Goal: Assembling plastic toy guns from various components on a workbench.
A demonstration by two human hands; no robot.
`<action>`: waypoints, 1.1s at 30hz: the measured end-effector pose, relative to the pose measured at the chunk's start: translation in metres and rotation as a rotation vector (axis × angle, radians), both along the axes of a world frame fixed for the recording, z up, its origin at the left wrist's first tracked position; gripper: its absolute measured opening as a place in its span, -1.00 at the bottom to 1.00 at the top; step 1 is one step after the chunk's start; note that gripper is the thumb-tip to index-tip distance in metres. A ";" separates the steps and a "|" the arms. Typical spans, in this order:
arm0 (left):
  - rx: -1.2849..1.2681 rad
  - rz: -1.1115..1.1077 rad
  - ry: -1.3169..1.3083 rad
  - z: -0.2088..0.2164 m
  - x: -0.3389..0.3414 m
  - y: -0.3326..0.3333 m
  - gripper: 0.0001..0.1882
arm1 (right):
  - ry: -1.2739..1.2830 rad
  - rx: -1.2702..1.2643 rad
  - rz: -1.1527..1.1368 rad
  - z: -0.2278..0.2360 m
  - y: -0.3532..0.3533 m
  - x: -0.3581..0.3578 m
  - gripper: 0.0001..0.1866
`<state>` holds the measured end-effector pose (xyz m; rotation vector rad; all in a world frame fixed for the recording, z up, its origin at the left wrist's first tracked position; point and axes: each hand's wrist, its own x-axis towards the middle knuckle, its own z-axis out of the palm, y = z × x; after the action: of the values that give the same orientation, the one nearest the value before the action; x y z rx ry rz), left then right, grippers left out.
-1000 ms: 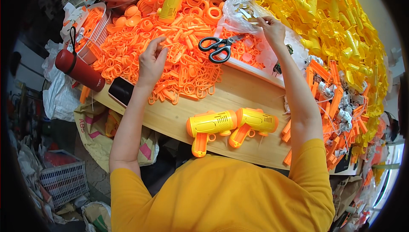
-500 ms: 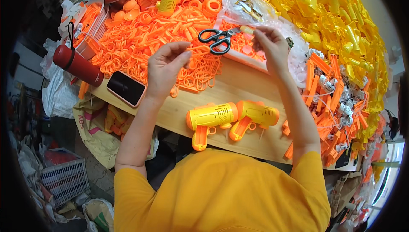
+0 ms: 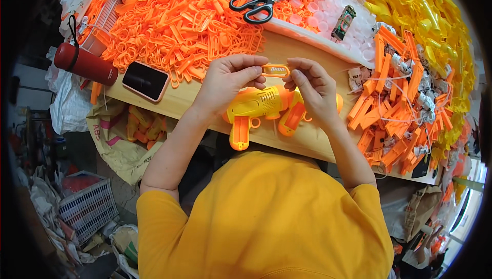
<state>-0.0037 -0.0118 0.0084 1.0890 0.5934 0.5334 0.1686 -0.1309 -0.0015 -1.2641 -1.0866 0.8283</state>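
Note:
Between my fingertips is a small oval orange plastic frame (image 3: 276, 70) with a lettered plate inside it. My left hand (image 3: 229, 81) pinches its left end, and my right hand (image 3: 313, 85) is closed at its right end. Below the hands, two yellow and orange toy guns lie on the wooden table: the left toy gun (image 3: 254, 106) has its handle toward me, and the right toy gun (image 3: 293, 117) is partly hidden by my right hand. Beyond the hands, black-handled scissors (image 3: 254, 8) rest on the orange parts and the edge of a tray.
A heap of orange plastic parts (image 3: 169, 28) covers the far left, with yellow parts (image 3: 420, 17) far right. Orange pieces with wired motors (image 3: 394, 99) pile up at right. A phone (image 3: 145, 81) and red flask (image 3: 86, 64) sit left. A white-rimmed tray (image 3: 318, 42) holds translucent pieces.
My hands have come together and nearer to me. The orange frame and the small plate, held apart before, are now together. The view has shifted slightly.

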 end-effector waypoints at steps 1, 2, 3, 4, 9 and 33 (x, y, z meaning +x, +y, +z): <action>-0.004 0.004 0.003 0.000 0.000 -0.003 -0.77 | 0.003 -0.003 -0.002 -0.001 -0.002 -0.002 -0.74; -0.007 0.008 0.007 -0.001 0.000 -0.005 -0.77 | 0.010 -0.009 -0.002 -0.002 -0.004 -0.003 -0.73; -0.009 0.007 0.009 -0.001 0.000 -0.007 -0.77 | 0.016 -0.016 -0.001 -0.003 -0.006 -0.004 -0.73; -0.014 0.006 0.014 0.000 -0.001 -0.008 -0.76 | 0.018 -0.017 -0.002 -0.003 -0.007 -0.005 -0.73; -0.009 0.003 0.014 -0.001 -0.002 -0.011 -0.76 | -0.017 -0.015 0.023 -0.005 -0.011 -0.008 -0.73; 0.082 0.007 0.013 -0.004 -0.007 -0.030 -0.81 | 0.657 -0.100 -0.137 -0.001 -0.025 -0.016 -0.81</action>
<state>-0.0105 -0.0417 0.0044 1.1692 0.5909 0.5611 0.1528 -0.1555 -0.0024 -1.0187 -0.4323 1.0973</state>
